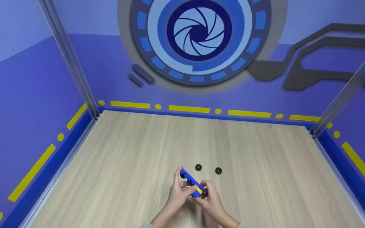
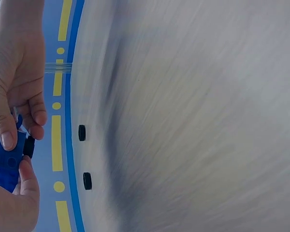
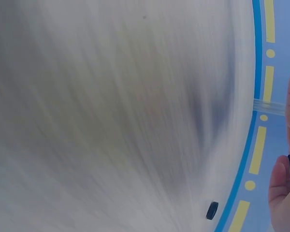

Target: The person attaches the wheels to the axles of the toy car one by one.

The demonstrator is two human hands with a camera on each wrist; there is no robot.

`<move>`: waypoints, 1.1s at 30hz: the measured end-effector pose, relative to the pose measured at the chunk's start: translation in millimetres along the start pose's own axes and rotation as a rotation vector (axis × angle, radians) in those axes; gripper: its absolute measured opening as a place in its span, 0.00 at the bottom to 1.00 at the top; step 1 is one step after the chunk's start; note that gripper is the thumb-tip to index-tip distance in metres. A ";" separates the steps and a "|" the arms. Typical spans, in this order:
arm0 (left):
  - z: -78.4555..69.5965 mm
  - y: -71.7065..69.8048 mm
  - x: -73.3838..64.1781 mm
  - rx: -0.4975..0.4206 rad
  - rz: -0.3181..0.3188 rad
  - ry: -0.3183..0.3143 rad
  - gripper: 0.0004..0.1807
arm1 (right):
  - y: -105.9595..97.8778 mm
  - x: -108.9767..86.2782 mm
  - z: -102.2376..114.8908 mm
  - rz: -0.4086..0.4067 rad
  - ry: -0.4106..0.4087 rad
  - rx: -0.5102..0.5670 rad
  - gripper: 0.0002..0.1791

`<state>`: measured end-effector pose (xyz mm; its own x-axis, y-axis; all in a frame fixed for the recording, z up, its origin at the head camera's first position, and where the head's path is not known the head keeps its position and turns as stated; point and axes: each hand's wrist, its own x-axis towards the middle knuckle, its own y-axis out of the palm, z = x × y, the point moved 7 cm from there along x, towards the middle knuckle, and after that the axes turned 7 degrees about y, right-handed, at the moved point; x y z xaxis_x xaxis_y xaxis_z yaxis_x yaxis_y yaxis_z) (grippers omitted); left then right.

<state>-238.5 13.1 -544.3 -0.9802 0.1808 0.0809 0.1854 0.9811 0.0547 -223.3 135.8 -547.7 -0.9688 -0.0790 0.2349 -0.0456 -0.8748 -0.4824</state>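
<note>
A blue toy car made of building blocks, with a yellow piece at its near end, is held at a slant above the table. My left hand grips it, thumb on top near the yellow piece and index finger reaching along to the far end. My right hand pinches the near end from the right, thumb and fingers around a black wheel at the car's side. In the left wrist view that black wheel shows against the blue block. Fingers hide much of the car.
Two black tires, a left one and a right one, lie on the wooden table just beyond my hands. Purple panels with yellow dashes wall in the table at the back and sides, with metal posts at the corners.
</note>
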 end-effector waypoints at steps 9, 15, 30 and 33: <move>-1.8 -7.0 1.3 0.016 -0.003 -0.019 0.45 | 4.9 6.0 -6.0 0.135 0.048 -0.006 0.22; -6.0 -12.4 -1.4 0.027 -0.031 -0.037 0.45 | -2.7 20.2 -18.3 0.244 0.146 -0.035 0.23; 16.9 -31.5 6.2 0.038 -0.106 -0.065 0.47 | -25.2 44.9 -44.8 0.326 0.284 0.036 0.24; 20.6 -33.4 8.2 0.042 -0.105 -0.057 0.47 | -34.7 53.6 -56.0 0.248 0.330 0.061 0.25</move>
<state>-254.2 -16.8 -565.9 -0.9966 0.0794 0.0199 0.0798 0.9967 0.0181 -287.3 188.7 -565.7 -0.9751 -0.1424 -0.1699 0.2040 -0.8761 -0.4368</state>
